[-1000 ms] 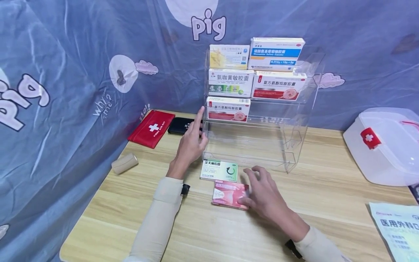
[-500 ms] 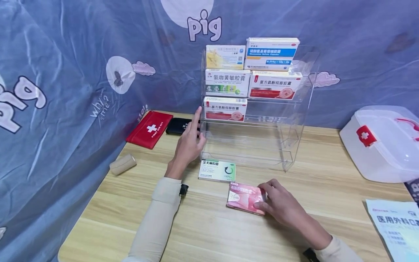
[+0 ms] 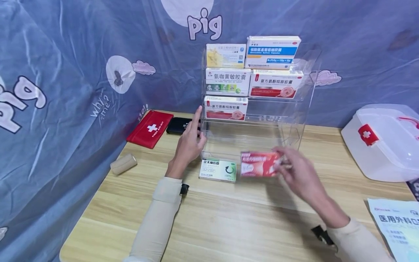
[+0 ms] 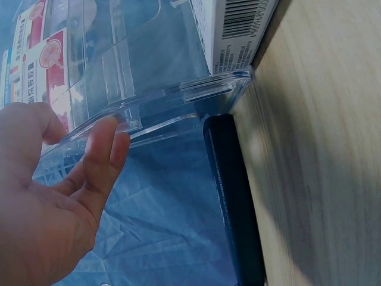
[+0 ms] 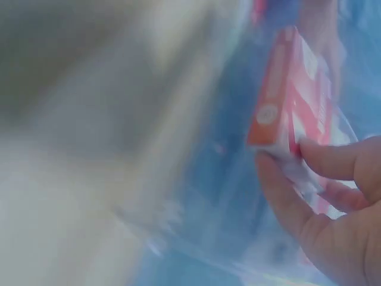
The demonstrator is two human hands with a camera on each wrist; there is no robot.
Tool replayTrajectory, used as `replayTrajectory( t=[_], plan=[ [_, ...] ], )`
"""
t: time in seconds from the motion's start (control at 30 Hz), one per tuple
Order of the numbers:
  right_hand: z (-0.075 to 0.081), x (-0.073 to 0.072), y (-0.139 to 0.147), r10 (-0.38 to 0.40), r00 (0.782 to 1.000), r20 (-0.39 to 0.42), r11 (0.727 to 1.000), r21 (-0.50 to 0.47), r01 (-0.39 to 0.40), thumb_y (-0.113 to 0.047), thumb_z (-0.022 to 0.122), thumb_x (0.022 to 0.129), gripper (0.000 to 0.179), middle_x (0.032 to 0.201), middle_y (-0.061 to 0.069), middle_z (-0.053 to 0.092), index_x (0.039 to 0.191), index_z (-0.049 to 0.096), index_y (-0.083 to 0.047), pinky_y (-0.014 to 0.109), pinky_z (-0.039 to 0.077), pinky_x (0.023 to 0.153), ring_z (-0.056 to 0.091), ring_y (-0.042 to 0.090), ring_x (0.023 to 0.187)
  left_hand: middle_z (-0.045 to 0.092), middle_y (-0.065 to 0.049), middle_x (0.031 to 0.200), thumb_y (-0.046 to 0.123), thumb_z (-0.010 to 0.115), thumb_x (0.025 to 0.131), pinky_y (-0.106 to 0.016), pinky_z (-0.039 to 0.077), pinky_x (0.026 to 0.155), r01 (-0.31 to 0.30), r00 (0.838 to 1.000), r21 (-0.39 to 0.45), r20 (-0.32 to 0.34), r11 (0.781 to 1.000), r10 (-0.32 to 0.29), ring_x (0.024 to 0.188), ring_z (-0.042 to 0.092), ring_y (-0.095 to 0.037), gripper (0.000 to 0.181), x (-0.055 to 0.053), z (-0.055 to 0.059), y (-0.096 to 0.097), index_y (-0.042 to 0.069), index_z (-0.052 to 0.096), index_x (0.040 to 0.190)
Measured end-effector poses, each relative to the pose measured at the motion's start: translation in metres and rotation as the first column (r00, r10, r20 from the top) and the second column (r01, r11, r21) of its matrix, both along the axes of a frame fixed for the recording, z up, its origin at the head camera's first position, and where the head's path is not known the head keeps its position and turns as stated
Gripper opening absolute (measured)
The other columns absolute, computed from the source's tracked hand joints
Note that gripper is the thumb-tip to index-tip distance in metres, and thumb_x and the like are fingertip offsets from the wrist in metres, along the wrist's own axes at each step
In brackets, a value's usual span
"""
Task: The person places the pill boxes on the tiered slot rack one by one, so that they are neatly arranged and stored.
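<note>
My right hand (image 3: 299, 173) pinches a pink and red medicine box (image 3: 258, 163) by its right end. The box is raised off the table, in front of the clear acrylic display rack (image 3: 248, 140); the right wrist view shows thumb and fingers around that pink box (image 5: 297, 101). My left hand (image 3: 190, 143) holds the rack's left side panel. In the left wrist view, the left hand (image 4: 65, 196) has its fingertips at the panel edge. A green and white medicine box (image 3: 217, 170) lies on the table before the rack. On the upper tiers stand several boxes, including a red and white one (image 3: 226, 108).
Left of the rack lie a red first aid pouch (image 3: 150, 129), a black case (image 3: 178, 125) and a tan roll (image 3: 123, 164). At the right are a white first aid box (image 3: 376, 153) and a blue-white mask packet (image 3: 396, 225). A printed blue curtain (image 3: 82, 72) hangs behind.
My right hand has gripped the pink box, slid it right along the table, then lifted it toward the rack. The left hand stays at the rack's side.
</note>
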State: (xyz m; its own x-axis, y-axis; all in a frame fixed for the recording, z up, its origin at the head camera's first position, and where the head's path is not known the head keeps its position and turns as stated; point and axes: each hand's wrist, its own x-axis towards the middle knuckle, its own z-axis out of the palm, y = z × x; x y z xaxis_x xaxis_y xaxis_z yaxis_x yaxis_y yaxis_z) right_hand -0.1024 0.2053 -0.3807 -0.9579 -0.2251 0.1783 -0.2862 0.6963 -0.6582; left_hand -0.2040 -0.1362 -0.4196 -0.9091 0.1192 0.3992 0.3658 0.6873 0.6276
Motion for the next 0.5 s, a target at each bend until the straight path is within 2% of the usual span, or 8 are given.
replayTrajectory(
  t=[0.07, 0.13, 0.17, 0.2, 0.3, 0.37, 0.5],
  plan=[
    [0.018, -0.014, 0.005, -0.064, 0.988, -0.14, 0.998, 0.015, 0.067, 0.01, 0.074, 0.092, 0.057, 0.128, 0.03, 0.061, 0.146, 0.06, -0.001, 0.011, 0.058, 0.072, 0.074, 0.047, 0.101, 0.062, -0.016, 0.128, 0.002, 0.057, 0.1, -0.046, 0.055, 0.078, 0.0, 1.0, 0.0, 0.0, 1.0, 0.0, 0.097, 0.063, -0.03, 0.094, 0.0, 0.0, 0.0, 0.037, 0.011, 0.174],
    [0.034, -0.029, 0.008, -0.129, 0.949, -0.289, 0.989, 0.035, 0.145, 0.013, 0.075, 0.089, 0.058, 0.125, 0.029, 0.059, 0.144, 0.062, 0.0, 0.005, 0.051, 0.076, 0.071, 0.047, 0.102, 0.062, -0.016, 0.128, 0.002, 0.057, 0.1, -0.047, 0.056, 0.079, -0.001, 1.0, 0.0, 0.002, 1.0, 0.001, 0.097, 0.063, -0.03, 0.094, 0.0, 0.0, 0.001, 0.037, 0.011, 0.174],
    [0.042, -0.037, 0.009, -0.158, 0.925, -0.344, 0.983, 0.029, 0.179, 0.014, 0.074, 0.09, 0.057, 0.124, 0.029, 0.058, 0.143, 0.063, 0.0, 0.009, 0.052, 0.078, 0.07, 0.048, 0.103, 0.063, -0.016, 0.128, 0.003, 0.057, 0.1, -0.047, 0.056, 0.079, -0.003, 1.0, -0.001, 0.003, 1.0, 0.003, 0.098, 0.063, -0.03, 0.094, 0.0, 0.0, 0.001, 0.037, 0.011, 0.174],
    [0.049, -0.045, 0.01, -0.184, 0.9, -0.394, 0.977, 0.026, 0.211, 0.014, 0.073, 0.09, 0.055, 0.124, 0.03, 0.056, 0.142, 0.064, -0.001, 0.018, 0.057, 0.082, 0.068, 0.048, 0.104, 0.062, -0.016, 0.129, 0.003, 0.057, 0.1, -0.047, 0.056, 0.079, -0.003, 1.0, 0.0, 0.002, 1.0, 0.003, 0.098, 0.063, -0.03, 0.094, 0.0, 0.0, 0.001, 0.038, 0.011, 0.174],
    [0.064, -0.069, 0.009, -0.221, 0.838, -0.499, 0.964, 0.018, 0.265, 0.011, 0.068, 0.095, 0.049, 0.125, 0.032, 0.054, 0.142, 0.064, -0.002, 0.051, 0.059, 0.088, 0.065, 0.048, 0.108, 0.062, -0.016, 0.129, 0.003, 0.057, 0.1, -0.047, 0.056, 0.08, -0.008, 1.0, 0.0, 0.003, 1.0, 0.008, 0.098, 0.063, -0.03, 0.094, 0.0, 0.0, 0.0, 0.038, 0.011, 0.174],
    [0.068, -0.083, 0.007, -0.224, 0.82, -0.526, 0.963, 0.011, 0.271, 0.007, 0.064, 0.099, 0.045, 0.128, 0.032, 0.052, 0.143, 0.063, -0.004, 0.066, 0.056, 0.089, 0.065, 0.049, 0.108, 0.062, -0.016, 0.129, 0.003, 0.057, 0.1, -0.047, 0.056, 0.08, -0.007, 1.0, 0.0, 0.002, 1.0, 0.007, 0.098, 0.063, -0.03, 0.094, 0.0, -0.001, -0.001, 0.038, 0.011, 0.174],
    [0.069, -0.099, 0.005, -0.215, 0.822, -0.528, 0.96, 0.039, 0.276, 0.005, 0.06, 0.102, 0.045, 0.133, 0.029, 0.049, 0.145, 0.06, -0.01, 0.071, 0.054, 0.087, 0.063, 0.053, 0.11, 0.062, -0.016, 0.129, 0.003, 0.058, 0.101, -0.047, 0.057, 0.08, 0.006, 1.0, 0.001, 0.004, 1.0, -0.006, 0.098, 0.064, -0.03, 0.093, 0.0, -0.001, 0.0, 0.037, 0.011, 0.174]
  ],
)
